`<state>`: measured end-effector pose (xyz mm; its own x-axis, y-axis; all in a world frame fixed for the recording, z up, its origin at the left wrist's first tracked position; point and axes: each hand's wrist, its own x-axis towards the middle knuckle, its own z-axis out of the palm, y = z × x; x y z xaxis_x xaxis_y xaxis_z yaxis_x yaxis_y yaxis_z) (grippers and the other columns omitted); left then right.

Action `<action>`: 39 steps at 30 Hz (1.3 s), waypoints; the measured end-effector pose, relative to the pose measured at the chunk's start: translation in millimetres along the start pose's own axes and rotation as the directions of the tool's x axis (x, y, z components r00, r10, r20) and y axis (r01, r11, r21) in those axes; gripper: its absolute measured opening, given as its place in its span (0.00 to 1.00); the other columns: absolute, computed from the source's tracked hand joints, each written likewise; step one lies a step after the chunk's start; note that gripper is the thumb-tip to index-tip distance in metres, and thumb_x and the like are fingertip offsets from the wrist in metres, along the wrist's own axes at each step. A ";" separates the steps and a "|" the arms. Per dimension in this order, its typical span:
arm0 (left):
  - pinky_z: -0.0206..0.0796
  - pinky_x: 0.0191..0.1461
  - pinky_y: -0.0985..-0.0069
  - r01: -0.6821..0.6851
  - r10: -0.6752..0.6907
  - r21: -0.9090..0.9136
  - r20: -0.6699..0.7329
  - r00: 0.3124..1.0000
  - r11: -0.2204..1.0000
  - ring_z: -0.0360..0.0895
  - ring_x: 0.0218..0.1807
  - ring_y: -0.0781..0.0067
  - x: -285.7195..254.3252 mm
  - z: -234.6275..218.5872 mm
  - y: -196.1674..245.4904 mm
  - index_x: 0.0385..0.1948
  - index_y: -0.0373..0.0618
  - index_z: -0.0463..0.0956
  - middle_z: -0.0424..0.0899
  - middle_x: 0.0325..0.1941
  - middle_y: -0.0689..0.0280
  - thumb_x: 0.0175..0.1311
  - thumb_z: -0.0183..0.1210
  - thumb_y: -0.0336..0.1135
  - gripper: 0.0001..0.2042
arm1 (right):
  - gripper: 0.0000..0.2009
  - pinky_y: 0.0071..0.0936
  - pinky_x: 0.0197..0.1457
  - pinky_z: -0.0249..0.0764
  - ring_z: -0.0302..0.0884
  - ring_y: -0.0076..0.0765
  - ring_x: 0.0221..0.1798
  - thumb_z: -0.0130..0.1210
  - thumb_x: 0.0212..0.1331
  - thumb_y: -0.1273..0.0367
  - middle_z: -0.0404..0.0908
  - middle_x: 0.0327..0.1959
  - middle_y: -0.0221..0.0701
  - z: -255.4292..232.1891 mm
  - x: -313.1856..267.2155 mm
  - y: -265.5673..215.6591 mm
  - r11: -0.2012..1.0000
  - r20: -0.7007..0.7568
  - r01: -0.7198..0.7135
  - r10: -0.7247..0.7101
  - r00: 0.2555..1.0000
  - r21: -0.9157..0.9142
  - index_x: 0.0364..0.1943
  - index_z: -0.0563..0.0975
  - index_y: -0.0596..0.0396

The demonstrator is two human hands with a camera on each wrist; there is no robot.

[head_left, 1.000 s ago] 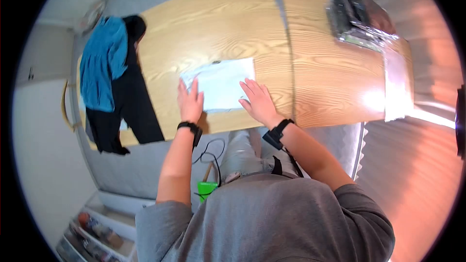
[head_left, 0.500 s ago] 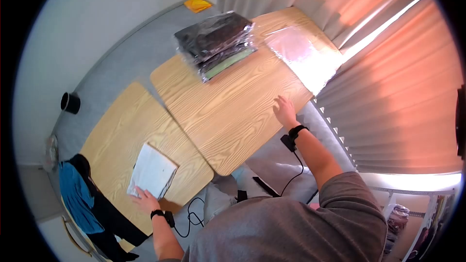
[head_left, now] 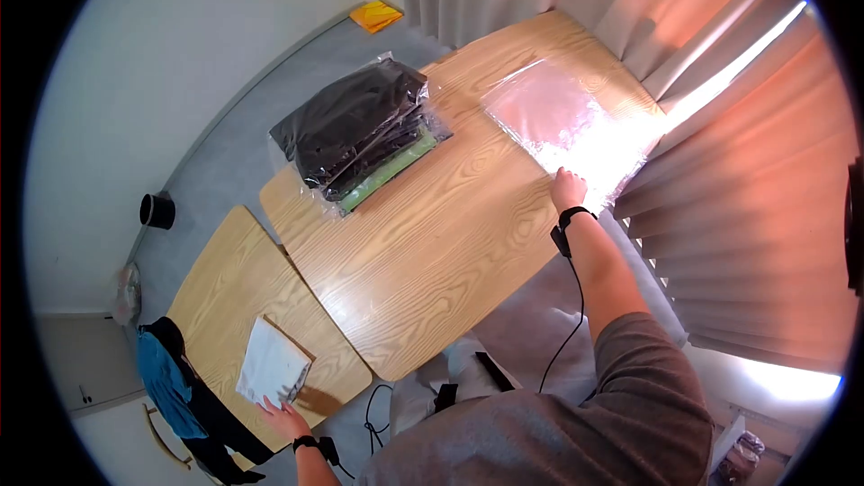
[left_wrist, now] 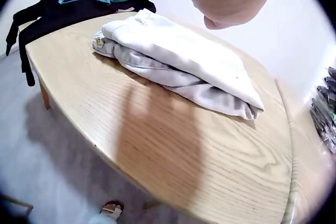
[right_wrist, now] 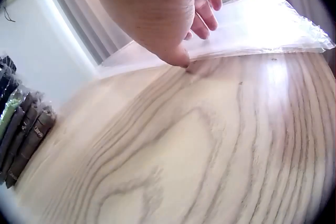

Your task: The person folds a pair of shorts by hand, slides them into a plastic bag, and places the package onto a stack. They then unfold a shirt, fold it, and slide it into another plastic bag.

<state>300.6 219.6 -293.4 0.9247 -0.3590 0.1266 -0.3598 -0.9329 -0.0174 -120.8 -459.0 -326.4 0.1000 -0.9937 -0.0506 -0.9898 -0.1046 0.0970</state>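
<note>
A folded white garment (head_left: pixel 268 364) lies on the left table; the left wrist view shows its layered edge (left_wrist: pixel 178 79). My left hand (head_left: pixel 286 420) is at its near edge, fingers loosely extended, holding nothing; whether they touch the cloth cannot be told. Flat clear plastic bags (head_left: pixel 540 108) lie on the right table, partly in glare. At their near edge is my right hand (head_left: pixel 569 189). In the right wrist view its thumb points down beside the bags' edge (right_wrist: pixel 241 29), the bent fingers over the plastic and apart from the thumb, without a visible grip.
Bagged dark garments (head_left: pixel 355 126), with a green one low in the pile, sit at the right table's far left edge. Blue and black clothes (head_left: pixel 166 378) hang over the left table's end. A black bin (head_left: pixel 157 211) and an orange-yellow item (head_left: pixel 375 16) are on the floor.
The view has swung toward the right table. My right hand has left the white garment and reached the plastic bags' edge. My left hand has stayed by the garment, shifting to its near edge.
</note>
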 end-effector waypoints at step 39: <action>0.64 0.57 0.61 0.586 -0.459 -0.454 0.366 0.809 0.671 0.73 0.52 0.46 70.2 53.0 -105.9 0.50 0.25 0.69 0.75 0.50 0.42 0.39 0.70 0.53 0.41 | 0.07 0.39 0.71 0.51 0.51 0.53 0.71 0.59 0.52 0.67 0.58 0.68 0.47 -18.8 -412.5 -330.6 0.111 -0.014 0.554 -0.976 0.217 0.825 0.27 0.79 0.55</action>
<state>410.2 291.7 -335.2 0.9592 0.1271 -0.2525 0.2441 -0.8229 0.5131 167.0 -15.4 -318.8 0.9892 -0.1145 -0.0913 -0.1385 -0.5290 -0.8372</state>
